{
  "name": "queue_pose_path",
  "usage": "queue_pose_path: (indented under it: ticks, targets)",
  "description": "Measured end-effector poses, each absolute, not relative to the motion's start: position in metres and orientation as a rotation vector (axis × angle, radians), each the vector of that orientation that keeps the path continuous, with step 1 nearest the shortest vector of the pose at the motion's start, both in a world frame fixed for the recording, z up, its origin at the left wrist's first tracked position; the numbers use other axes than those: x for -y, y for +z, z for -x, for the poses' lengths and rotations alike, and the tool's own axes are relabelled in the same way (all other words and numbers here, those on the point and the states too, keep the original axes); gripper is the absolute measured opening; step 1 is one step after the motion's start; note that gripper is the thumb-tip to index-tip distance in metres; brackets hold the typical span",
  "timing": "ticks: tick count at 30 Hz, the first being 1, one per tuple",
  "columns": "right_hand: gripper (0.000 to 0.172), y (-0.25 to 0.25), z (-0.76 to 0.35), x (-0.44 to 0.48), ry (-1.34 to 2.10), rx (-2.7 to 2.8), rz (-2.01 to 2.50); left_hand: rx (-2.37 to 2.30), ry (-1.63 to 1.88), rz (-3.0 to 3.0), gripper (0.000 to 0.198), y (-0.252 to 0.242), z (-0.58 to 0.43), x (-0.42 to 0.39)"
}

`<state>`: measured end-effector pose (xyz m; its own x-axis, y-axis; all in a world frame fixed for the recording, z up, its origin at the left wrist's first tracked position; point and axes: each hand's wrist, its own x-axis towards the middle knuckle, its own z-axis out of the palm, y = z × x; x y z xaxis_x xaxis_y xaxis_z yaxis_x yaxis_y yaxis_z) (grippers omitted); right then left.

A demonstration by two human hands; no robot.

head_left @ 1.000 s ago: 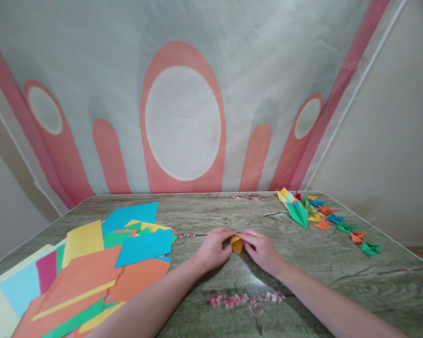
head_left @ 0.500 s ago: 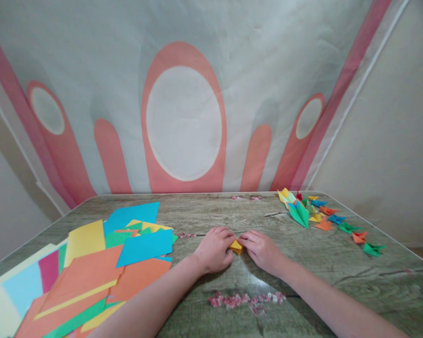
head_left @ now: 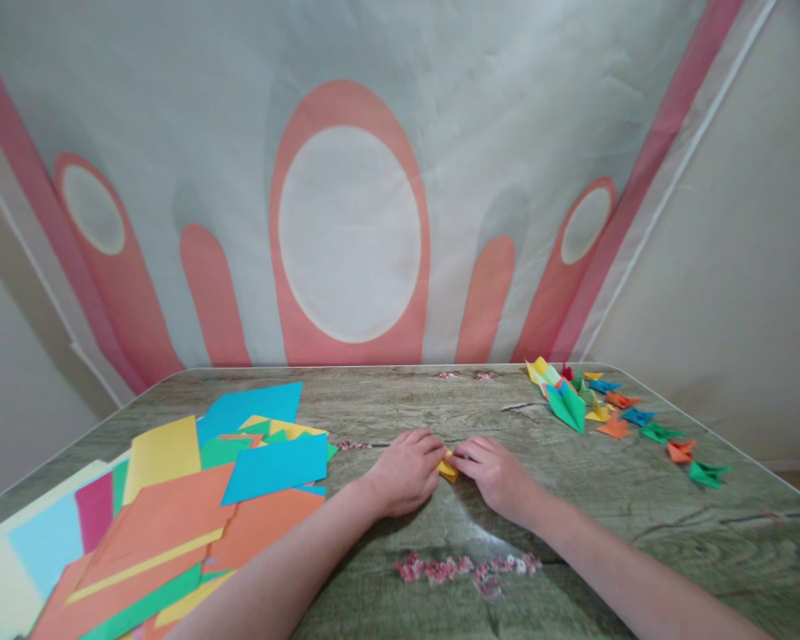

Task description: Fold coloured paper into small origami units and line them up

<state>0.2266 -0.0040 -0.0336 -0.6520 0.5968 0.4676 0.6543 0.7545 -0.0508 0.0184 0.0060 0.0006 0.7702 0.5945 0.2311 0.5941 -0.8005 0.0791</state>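
Observation:
A small folded piece of yellow paper (head_left: 448, 468) lies on the wood-patterned table (head_left: 400, 400) between both hands. My left hand (head_left: 408, 473) is closed at its left side, fingers curled over it and hiding part of it. From the right, the fingertips of my right hand (head_left: 497, 476) pinch the paper's upper right edge. Only the paper's middle and lower part show, so its full shape cannot be made out.
Coloured paper sheets, orange (head_left: 166, 516), blue (head_left: 276, 467) and yellow (head_left: 164, 455), overlap at the left. At the right back sit a green paper plane (head_left: 565, 407) and several small folded paper figures, among them a green one (head_left: 708, 473). A printed backdrop (head_left: 347, 231) stands behind the table.
My left thumb has drawn in against the hand. The right fingertips have shifted slightly on the yellow paper, which stays in the same place.

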Motion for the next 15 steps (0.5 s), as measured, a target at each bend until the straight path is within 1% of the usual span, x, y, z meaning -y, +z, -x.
queue_pose_path:
  ticks: [11,15]
  targets:
    - [0.022,-0.020,-0.221,0.014,-0.227,2.625,1.044,-0.950,0.363,-2.930,0.036,0.001,-0.014,-0.006]
    - [0.024,-0.012,-0.220,0.021,-0.257,2.690,1.065,-0.954,0.289,-2.948,0.041,0.001,-0.011,-0.006]
